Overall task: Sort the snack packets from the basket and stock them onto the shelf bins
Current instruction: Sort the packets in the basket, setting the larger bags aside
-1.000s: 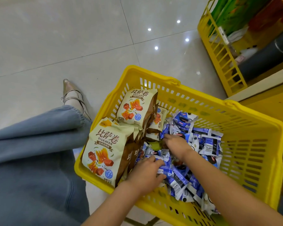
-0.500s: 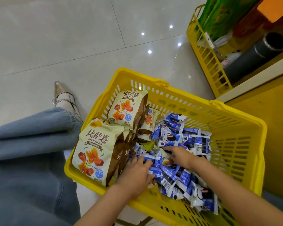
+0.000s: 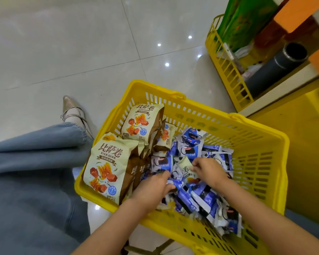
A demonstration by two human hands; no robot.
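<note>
Both hands are working inside the yellow basket [image 3: 276, 150], which is sitting on the tiled floor [image 3: 63, 52] just beside the person's knee. The right hand [image 3: 209, 171] is pinching the upper corner of a small cream packet [image 3: 186, 171] that is poking up out of the pile of blue packets [image 3: 201, 196]; the fingers are curled onto it, so it is being grasped, though how firmly cannot be told. The left hand [image 3: 153, 186] is lying at about eight o'clock from that packet, fingers bent into the blue pile and seemingly closing on a blue wrapper, though its hold is partly hidden. The cream packet is standing with its long axis running from twelve to six o'clock, its lower half buried. The larger cream bags [image 3: 107, 162] are leaning along the basket wall at nine o'clock. The shelf bin [image 3: 226, 70] is waiting at one o'clock, well apart. Judging from this, the right hand is the nearer one and is probably lifting the packet straight up, free of its neighbours.
</note>
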